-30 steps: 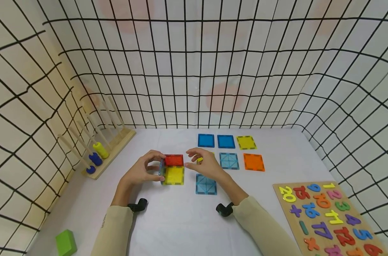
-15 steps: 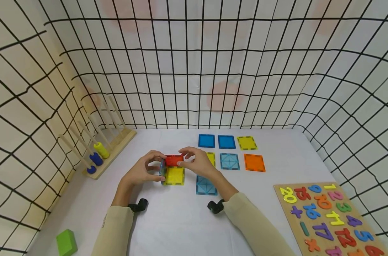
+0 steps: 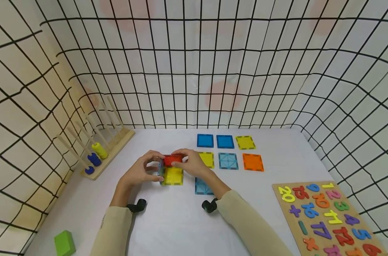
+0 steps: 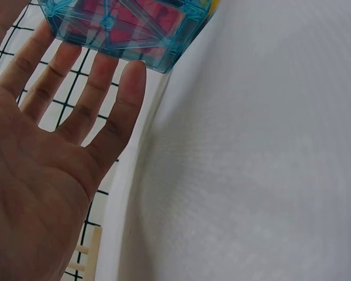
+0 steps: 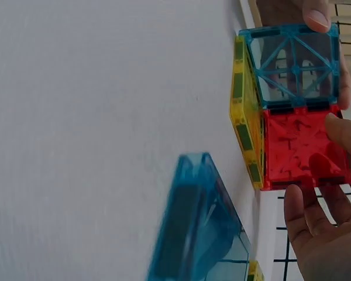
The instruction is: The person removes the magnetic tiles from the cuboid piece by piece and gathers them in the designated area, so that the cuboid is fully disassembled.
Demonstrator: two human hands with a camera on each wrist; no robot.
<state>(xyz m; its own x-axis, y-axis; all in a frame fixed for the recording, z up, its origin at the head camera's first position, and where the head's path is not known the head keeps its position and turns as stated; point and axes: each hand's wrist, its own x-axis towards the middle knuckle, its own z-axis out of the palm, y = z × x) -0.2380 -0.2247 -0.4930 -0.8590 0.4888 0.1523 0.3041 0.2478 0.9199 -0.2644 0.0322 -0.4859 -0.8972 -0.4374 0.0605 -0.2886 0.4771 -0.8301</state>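
A yellow magnetic tile (image 3: pixel 173 176) lies flat on the white cloth. Along its left side a light-blue magnetic tile (image 5: pixel 296 69) stands upright, and a red magnetic tile (image 5: pixel 286 146) stands along its far side. My left hand (image 3: pixel 137 171) holds the light-blue tile, thumb at its near edge and fingers at its far edge. With my right hand (image 3: pixel 194 165) I pinch the red tile by its right part, thumb on the near face and fingers behind. The two upright tiles meet at the corner in the right wrist view.
More tiles lie flat to the right: light-blue (image 3: pixel 202 186) under the right wrist, yellow (image 3: pixel 207 160), orange (image 3: pixel 253 162) and several others. A wooden peg rack (image 3: pixel 117 144) stands left, a number board (image 3: pixel 328 220) lies right, a green block (image 3: pixel 64 243) front left. Black mesh surrounds the table.
My right hand has moved left from beside the tiles to the red tile and now pinches it. The left hand keeps its hold on the light-blue tile.
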